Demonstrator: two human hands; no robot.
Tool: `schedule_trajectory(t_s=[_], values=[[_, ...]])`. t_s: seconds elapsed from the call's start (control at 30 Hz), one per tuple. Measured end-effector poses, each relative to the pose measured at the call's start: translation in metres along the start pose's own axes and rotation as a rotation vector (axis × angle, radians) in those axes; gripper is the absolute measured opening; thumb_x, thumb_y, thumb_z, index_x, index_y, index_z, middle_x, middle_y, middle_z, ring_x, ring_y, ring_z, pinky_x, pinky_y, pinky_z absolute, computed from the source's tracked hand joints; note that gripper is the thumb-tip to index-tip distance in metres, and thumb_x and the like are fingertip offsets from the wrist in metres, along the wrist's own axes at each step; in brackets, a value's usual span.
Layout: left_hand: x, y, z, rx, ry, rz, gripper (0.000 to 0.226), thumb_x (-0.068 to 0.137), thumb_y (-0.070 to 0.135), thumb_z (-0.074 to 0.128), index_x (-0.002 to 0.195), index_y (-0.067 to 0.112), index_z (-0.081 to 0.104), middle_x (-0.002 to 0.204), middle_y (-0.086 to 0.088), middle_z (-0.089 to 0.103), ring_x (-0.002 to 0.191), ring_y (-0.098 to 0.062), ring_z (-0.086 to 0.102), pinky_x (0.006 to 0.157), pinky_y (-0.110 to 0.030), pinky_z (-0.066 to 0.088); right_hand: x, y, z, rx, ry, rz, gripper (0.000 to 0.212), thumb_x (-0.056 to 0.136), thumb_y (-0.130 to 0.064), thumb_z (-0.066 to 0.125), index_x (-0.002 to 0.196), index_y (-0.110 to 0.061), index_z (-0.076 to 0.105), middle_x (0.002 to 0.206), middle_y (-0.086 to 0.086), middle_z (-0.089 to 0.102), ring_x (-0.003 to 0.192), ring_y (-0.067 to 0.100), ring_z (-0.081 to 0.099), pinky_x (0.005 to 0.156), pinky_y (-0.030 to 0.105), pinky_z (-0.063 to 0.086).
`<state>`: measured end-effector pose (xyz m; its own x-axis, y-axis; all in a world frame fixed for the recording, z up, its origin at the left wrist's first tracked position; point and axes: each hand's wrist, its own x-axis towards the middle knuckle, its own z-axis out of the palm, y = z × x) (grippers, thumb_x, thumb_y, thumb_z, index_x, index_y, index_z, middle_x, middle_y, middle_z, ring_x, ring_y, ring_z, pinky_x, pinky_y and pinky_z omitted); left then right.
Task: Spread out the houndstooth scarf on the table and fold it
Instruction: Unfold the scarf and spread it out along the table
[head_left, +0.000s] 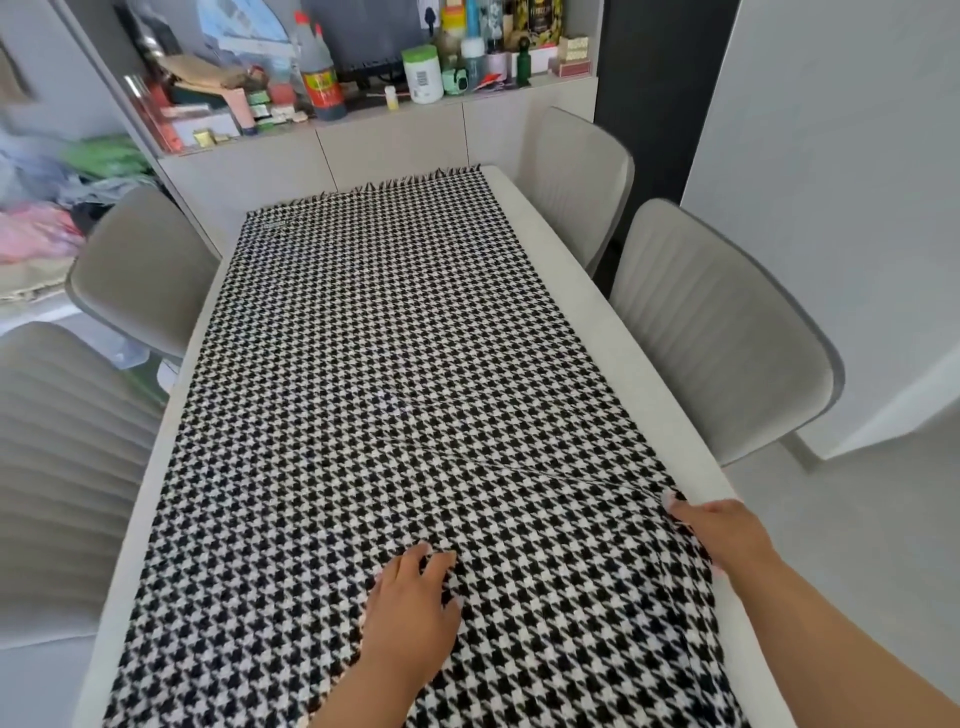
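The black-and-white houndstooth scarf (374, 374) lies spread flat along the white table (587, 291), its fringed end at the far edge. My left hand (415, 608) rests palm down on the scarf near the front, fingers slightly bent. My right hand (717, 530) is at the scarf's right edge near the table's rim, its fingers hooked over that edge. A few soft creases run through the cloth between my two hands.
Grey padded chairs stand on both sides: two on the right (717, 332) and two on the left (140, 270). A cabinet shelf (363, 119) crowded with bottles and boxes stands behind the table's far end. Clothes are piled at far left.
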<state>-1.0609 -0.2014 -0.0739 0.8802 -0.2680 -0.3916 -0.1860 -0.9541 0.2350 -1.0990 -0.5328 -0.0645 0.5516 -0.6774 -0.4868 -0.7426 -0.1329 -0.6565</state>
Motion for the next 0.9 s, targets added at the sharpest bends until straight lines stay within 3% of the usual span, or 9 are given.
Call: schedule_trajectory(t_s=[0.13, 0.23, 0.3, 0.47, 0.5, 0.6, 0.73, 0.8, 0.9], values=[[0.000, 0.001, -0.003, -0.028, -0.002, 0.000, 0.057, 0.095, 0.044, 0.047, 0.147, 0.036, 0.027, 0.159, 0.002, 0.016, 0.147, -0.025, 0.014, 0.120, -0.045, 0.018, -0.014, 0.017, -0.003, -0.013, -0.061, 0.044, 0.059, 0.080, -0.038, 0.073, 0.091, 0.018, 0.061, 0.086, 0.032, 0.062, 0.064, 0.026, 0.049, 0.065, 0.030, 0.037], [-0.008, 0.003, -0.002, -0.045, 0.015, -0.013, 0.059, 0.096, 0.044, 0.044, 0.150, 0.033, 0.023, 0.161, 0.000, 0.010, 0.148, -0.027, 0.009, 0.121, -0.043, 0.014, -0.024, 0.026, -0.008, 0.005, -0.100, 0.051, 0.053, 0.082, -0.036, 0.072, 0.094, 0.014, 0.062, 0.075, 0.012, 0.057, 0.064, 0.025, 0.053, 0.061, 0.030, 0.043], [-0.020, 0.008, 0.001, -0.027, 0.058, -0.001, 0.059, 0.097, 0.045, 0.043, 0.150, 0.032, 0.023, 0.161, -0.002, 0.010, 0.148, -0.028, 0.008, 0.121, -0.043, 0.013, -0.033, 0.033, -0.009, -0.023, -0.119, 0.045, 0.046, 0.081, -0.040, 0.072, 0.085, 0.004, 0.061, 0.074, 0.011, 0.057, 0.064, 0.025, 0.055, 0.064, 0.032, 0.045], [-0.079, 0.027, 0.022, -0.062, 0.127, 0.028, 0.053, 0.096, 0.045, 0.042, 0.145, 0.024, 0.036, 0.150, 0.000, 0.029, 0.138, -0.019, 0.025, 0.116, -0.033, 0.026, -0.057, 0.062, -0.011, -0.112, -0.127, 0.063, 0.046, 0.081, -0.045, 0.070, 0.086, 0.000, 0.061, 0.074, 0.012, 0.060, 0.075, 0.027, 0.059, 0.062, 0.029, 0.040], [-0.092, 0.029, 0.029, -0.050, 0.105, 0.043, 0.054, 0.096, 0.046, 0.041, 0.145, 0.024, 0.035, 0.149, 0.001, 0.030, 0.136, -0.018, 0.027, 0.115, -0.032, 0.027, -0.064, 0.067, -0.010, -0.148, -0.129, 0.072, 0.045, 0.082, -0.043, 0.070, 0.088, 0.001, 0.063, 0.079, 0.013, 0.063, 0.084, 0.030, 0.061, 0.067, 0.029, 0.041], [-0.120, 0.030, 0.049, 0.018, -0.058, 0.048, 0.064, 0.094, 0.052, 0.039, 0.151, 0.028, 0.021, 0.159, -0.004, 0.016, 0.144, -0.026, 0.015, 0.117, -0.041, 0.020, -0.082, 0.082, -0.009, -0.284, -0.147, 0.077, 0.040, 0.091, -0.032, 0.059, 0.116, -0.001, 0.063, 0.120, 0.017, 0.063, 0.116, 0.031, 0.056, 0.090, 0.032, 0.044], [-0.132, 0.024, 0.063, 0.108, -0.147, 0.078, 0.074, 0.094, 0.056, 0.037, 0.154, 0.029, 0.002, 0.162, -0.004, -0.006, 0.148, -0.030, -0.003, 0.120, -0.048, 0.006, -0.090, 0.097, -0.019, -0.074, -0.004, 0.038, 0.025, 0.091, -0.010, 0.053, 0.107, 0.006, 0.063, 0.111, 0.026, 0.064, 0.104, 0.040, 0.062, 0.085, 0.042, 0.052], [-0.134, 0.018, 0.066, 0.116, -0.119, 0.094, 0.073, 0.095, 0.056, 0.037, 0.154, 0.027, 0.006, 0.162, -0.004, -0.002, 0.149, -0.029, -0.001, 0.121, -0.049, 0.008, -0.088, 0.104, -0.030, 0.005, 0.089, 0.050, 0.024, 0.091, -0.007, 0.051, 0.107, 0.007, 0.062, 0.110, 0.027, 0.063, 0.104, 0.041, 0.061, 0.077, 0.037, 0.049], [-0.136, 0.011, 0.067, 0.096, -0.073, 0.067, 0.068, 0.095, 0.055, 0.038, 0.152, 0.025, 0.018, 0.162, -0.002, 0.008, 0.148, -0.027, 0.007, 0.120, -0.049, 0.014, -0.082, 0.107, -0.044, 0.019, 0.205, 0.034, 0.022, 0.092, -0.008, 0.048, 0.107, 0.001, 0.061, 0.106, 0.024, 0.063, 0.101, 0.039, 0.061, 0.079, 0.036, 0.047]])
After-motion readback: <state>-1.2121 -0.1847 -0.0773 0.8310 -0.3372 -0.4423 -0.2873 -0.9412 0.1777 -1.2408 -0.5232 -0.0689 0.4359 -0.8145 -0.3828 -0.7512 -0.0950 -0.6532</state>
